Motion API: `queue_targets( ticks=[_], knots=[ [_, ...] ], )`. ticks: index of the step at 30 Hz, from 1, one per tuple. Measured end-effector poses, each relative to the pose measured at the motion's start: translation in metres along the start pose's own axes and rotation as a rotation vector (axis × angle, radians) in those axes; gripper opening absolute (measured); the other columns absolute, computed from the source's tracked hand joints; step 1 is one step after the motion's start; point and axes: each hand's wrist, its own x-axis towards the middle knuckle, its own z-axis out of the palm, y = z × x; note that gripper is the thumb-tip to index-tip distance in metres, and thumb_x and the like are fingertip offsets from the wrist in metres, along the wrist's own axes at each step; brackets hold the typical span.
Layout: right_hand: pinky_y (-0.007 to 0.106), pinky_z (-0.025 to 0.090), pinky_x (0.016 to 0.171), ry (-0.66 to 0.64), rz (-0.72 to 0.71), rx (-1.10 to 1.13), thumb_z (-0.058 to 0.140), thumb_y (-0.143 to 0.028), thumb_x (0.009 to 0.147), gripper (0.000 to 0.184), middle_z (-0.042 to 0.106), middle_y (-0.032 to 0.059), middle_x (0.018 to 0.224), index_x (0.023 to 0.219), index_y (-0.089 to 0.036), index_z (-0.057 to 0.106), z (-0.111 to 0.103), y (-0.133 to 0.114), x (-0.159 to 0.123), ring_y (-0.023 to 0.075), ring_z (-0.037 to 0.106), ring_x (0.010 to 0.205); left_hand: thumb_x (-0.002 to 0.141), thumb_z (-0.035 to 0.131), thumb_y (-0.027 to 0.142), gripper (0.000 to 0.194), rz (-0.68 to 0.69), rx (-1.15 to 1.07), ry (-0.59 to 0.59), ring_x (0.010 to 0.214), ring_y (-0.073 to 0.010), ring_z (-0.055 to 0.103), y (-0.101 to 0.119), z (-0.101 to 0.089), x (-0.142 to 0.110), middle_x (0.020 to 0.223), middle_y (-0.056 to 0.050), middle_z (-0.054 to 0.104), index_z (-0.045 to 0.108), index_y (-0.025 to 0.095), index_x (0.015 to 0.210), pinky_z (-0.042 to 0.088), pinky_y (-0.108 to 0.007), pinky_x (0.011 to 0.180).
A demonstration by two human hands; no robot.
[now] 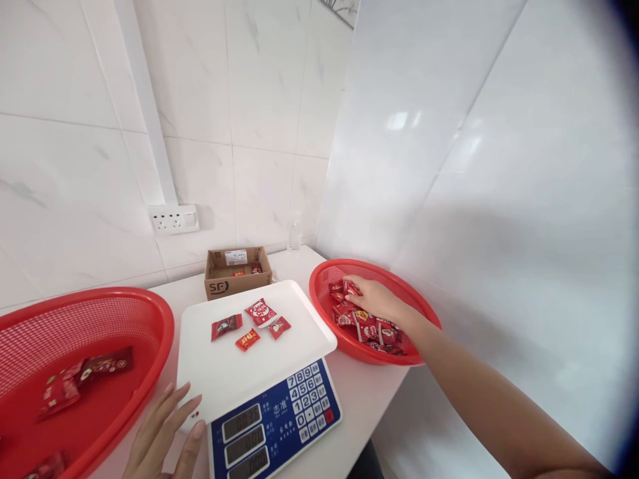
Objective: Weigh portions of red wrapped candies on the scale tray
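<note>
My right hand (373, 299) reaches into the red basket (324, 279) on the right, its fingers closing over red snack packets (367, 326) heaped inside. My left hand (162, 432) lies flat with fingers spread on the white table, touching the front left corner of the scale. The scale's white weighing tray (219, 366) carries several small red packets (259, 313), and its blue keypad panel (277, 419) faces me.
A large red basket (150, 313) at the left holds a few red packets (84, 376). A small open cardboard box (219, 286) stands behind the scale by the tiled wall, with a power socket (174, 218) above it. A white panel wall closes the right side.
</note>
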Motion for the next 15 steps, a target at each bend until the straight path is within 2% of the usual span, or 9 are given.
queue_targets(
  ticks=[2,5,8,10,11,13,15],
  knots=[
    [0.037,0.043,0.091,0.036,-0.046,0.06,0.05,-0.031,0.088,0.048,0.058,0.0099,0.13,0.135,-0.022,0.044,0.002,-0.017,-0.007,0.0267,0.055,0.115,0.085,0.053,0.042,0.029,-0.019,0.059,-0.049,0.115,-0.0246,0.057,0.004,-0.005,0.0,0.12,-0.004,0.063,0.063,0.029,0.108,0.056,-0.035,0.085],
    [0.036,0.043,0.094,0.025,-0.195,0.204,0.052,-0.034,0.087,0.046,0.06,0.0062,0.128,0.132,-0.025,0.048,0.014,-0.046,-0.018,0.0234,0.056,0.114,0.086,0.051,0.04,0.028,-0.036,0.102,-0.102,0.116,-0.0242,0.057,0.013,-0.01,0.003,0.124,-0.003,0.06,0.06,0.03,0.111,0.06,-0.029,0.069],
    [0.037,0.046,0.091,-0.064,-0.31,0.255,0.055,-0.035,0.086,0.048,0.062,0.0073,0.125,0.132,-0.024,0.049,0.032,-0.074,-0.024,0.0217,0.062,0.103,0.086,0.053,0.039,0.027,-0.055,0.07,-0.095,0.117,-0.0249,0.056,0.022,-0.012,0.007,0.123,-0.004,0.061,0.061,0.029,0.109,0.058,-0.022,0.054],
    [0.039,0.045,0.094,-0.123,-0.393,0.222,0.056,-0.037,0.086,0.052,0.057,0.0095,0.13,0.135,-0.024,0.047,0.046,-0.09,-0.026,0.0231,0.059,0.109,0.086,0.053,0.039,0.026,-0.084,0.025,-0.072,0.118,-0.026,0.055,0.026,-0.013,0.009,0.122,-0.006,0.062,0.063,0.028,0.107,0.052,-0.017,0.042],
    [0.041,0.042,0.098,-0.145,-0.438,0.195,0.056,-0.038,0.086,0.054,0.052,0.0103,0.136,0.137,-0.024,0.046,0.053,-0.098,-0.026,0.0243,0.054,0.117,0.085,0.054,0.038,0.026,-0.098,0.006,-0.066,0.119,-0.0265,0.054,0.028,-0.012,0.01,0.122,-0.007,0.062,0.063,0.028,0.106,0.048,-0.016,0.038],
    [0.043,0.032,0.108,-0.182,-0.52,0.129,0.056,-0.039,0.086,0.059,0.039,0.0108,0.147,0.14,-0.023,0.041,0.065,-0.114,-0.025,0.0259,0.034,0.136,0.085,0.055,0.038,0.025,-0.115,-0.014,-0.059,0.12,-0.0272,0.054,0.029,-0.012,0.011,0.12,-0.007,0.063,0.064,0.027,0.105,0.045,-0.014,0.035],
    [0.046,0.023,0.112,-0.232,-0.57,0.064,0.053,-0.043,0.088,0.061,0.027,0.0113,0.153,0.143,-0.022,0.037,0.076,-0.132,-0.023,0.0279,0.016,0.142,0.085,0.055,0.037,0.024,-0.126,-0.017,-0.068,0.12,-0.0273,0.054,0.031,-0.012,0.011,0.12,-0.008,0.063,0.065,0.027,0.104,0.044,-0.014,0.034]
  ],
)
